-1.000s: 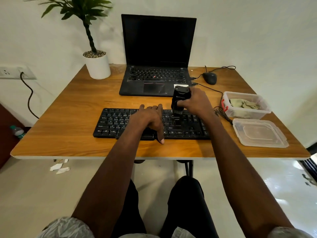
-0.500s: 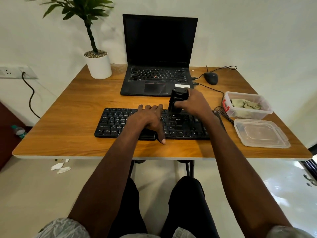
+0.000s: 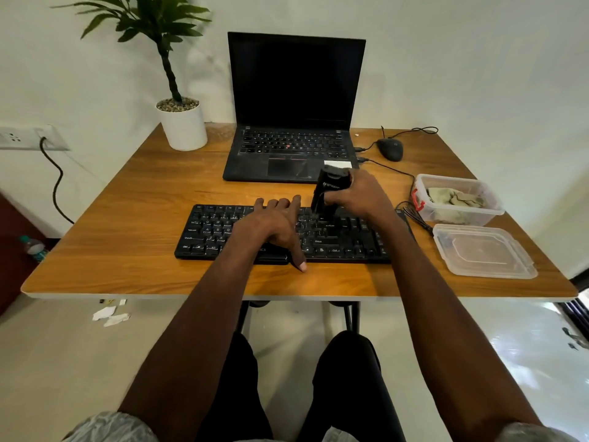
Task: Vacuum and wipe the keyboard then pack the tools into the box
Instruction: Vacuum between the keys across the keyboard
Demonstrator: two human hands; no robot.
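Since a second ago the right hand (image 3: pixel 357 196) has carried the handheld vacuum (image 3: pixel 330 189) a little leftward along the upper key rows; left hand (image 3: pixel 274 223) unchanged. Head view: black keyboard (image 3: pixel 344 240) lies across the near middle of the wooden worktop (image 3: pixel 127 218), parallel to the front edge. Left hand lies flat on the keys near the keyboard's middle, fingers straight and together reaching the top row, thumb stretched down over the front edge onto the wood; it grips nothing. Right hand wraps around the upright black vacuum, fingers curled round its body, nozzle end down on the keys just right of the left fingertips. Behind the keyboard, an open black laptop (image 3: pixel 293 106), screen dark. Black mouse (image 3: pixel 390 149) to the laptop's right, its cable running toward the back edge. At the right side, a clear plastic box (image 3: pixel 459 199) with a red latch, holding a crumpled greenish cloth (image 3: pixel 452 199); its clear lid (image 3: pixel 484 250) lies flat just in front of it. Bundle of dark cable (image 3: pixel 414 215) between keyboard and box. Potted plant (image 3: pixel 181 122) in a white pot at the back left corner. Wall socket (image 3: pixel 19 138) at far left with a black cord hanging. Paper scraps (image 3: pixel 110 315) on the floor below.
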